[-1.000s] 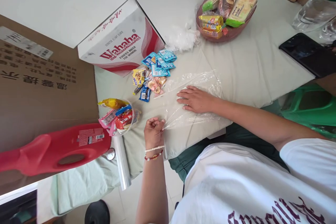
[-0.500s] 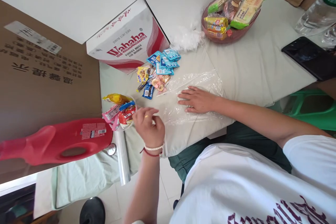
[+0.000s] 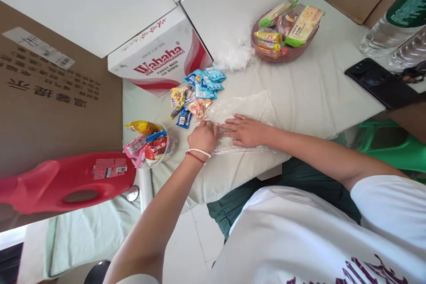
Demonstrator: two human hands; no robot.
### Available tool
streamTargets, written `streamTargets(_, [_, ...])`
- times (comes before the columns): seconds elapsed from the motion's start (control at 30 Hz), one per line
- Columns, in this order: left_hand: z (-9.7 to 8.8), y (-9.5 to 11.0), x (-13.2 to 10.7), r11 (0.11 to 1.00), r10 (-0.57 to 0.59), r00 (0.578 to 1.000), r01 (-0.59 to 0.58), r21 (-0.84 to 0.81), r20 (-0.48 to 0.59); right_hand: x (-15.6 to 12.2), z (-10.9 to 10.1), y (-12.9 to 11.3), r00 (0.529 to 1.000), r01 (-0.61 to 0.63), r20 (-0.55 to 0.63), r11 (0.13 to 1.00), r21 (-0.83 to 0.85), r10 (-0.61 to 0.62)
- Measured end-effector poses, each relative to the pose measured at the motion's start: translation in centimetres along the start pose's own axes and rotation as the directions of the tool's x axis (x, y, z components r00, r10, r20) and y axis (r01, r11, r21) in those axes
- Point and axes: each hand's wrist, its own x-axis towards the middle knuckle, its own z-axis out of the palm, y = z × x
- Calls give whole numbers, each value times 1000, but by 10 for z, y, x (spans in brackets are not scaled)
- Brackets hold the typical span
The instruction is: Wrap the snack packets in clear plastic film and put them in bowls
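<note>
A thin, wrinkled sheet of clear plastic film (image 3: 261, 104) lies on the pale cloth. My right hand (image 3: 248, 131) rests flat on it, fingers spread. Beside those fingertips, my left hand (image 3: 203, 136) is closed in a pinch at the film's left edge; its grip is partly hidden by the fingers. Just beyond my left hand sits a pile of small wrapped snacks, with blue packets (image 3: 206, 83), a yellow packet (image 3: 178, 96), a dark blue packet (image 3: 184, 117) and clear-wrapped biscuits (image 3: 199, 107).
A clear tub (image 3: 169, 144) of snacks stands left, near a red jug (image 3: 76, 184) and a film roll (image 3: 145, 188). Behind are a Wahaha carton (image 3: 159, 60) and crumpled plastic (image 3: 234, 55). A snack bowl (image 3: 286, 55), phone (image 3: 369, 82) and water bottles (image 3: 376, 37) lie right.
My left hand has moved right, from beside the snack tub to the film's left edge, close to my right hand. My right hand stays flat on the film. The view has shifted slightly.
</note>
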Motion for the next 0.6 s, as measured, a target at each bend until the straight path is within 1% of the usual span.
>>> streamTargets(0.07, [3,0,-2,999,16,995,-13,31,-100,1,-1,0,999,23,23,1000,8,-23])
streamTargets(0.13, [7,-1,-2,997,69,972,-57,57,-225,2,-2,0,998,49,39,999,19,-50])
streamTargets(0.17, [10,-2,0,991,134,954,-123,56,-268,2,-3,0,997,57,41,998,22,-58])
streamTargets(0.2, [14,-4,2,973,230,929,-226,46,-290,3,-3,0,997,60,40,998,23,-61])
streamTargets(0.27, [25,-9,9,892,429,857,-451,-14,-285,3,-3,0,998,54,37,998,21,-54])
streamTargets(0.3, [32,-12,13,851,484,829,-520,-69,-279,3,-3,0,998,50,37,999,18,-50])
streamTargets(0.33, [39,-15,18,827,494,823,-545,-140,-281,3,-2,0,998,48,36,999,12,-49])
streamTargets(0.37, [46,-19,22,821,460,839,-526,-221,-290,2,-2,1,998,51,36,999,3,-51])
streamTargets(0.43, [58,-27,28,812,338,889,-441,-383,-309,1,0,2,997,68,29,998,-20,-67])
streamTargets(0.47, [63,-31,30,796,297,903,-414,-441,-311,0,0,2,997,80,22,996,-29,-79])
streamTargets(0.53, [70,-38,27,768,290,904,-416,-487,-314,-1,2,4,994,106,-1,994,-39,-106])
streamTargets(0.6, [73,-43,19,773,339,893,-444,-453,-297,-2,3,5,990,141,-25,989,-34,-142])
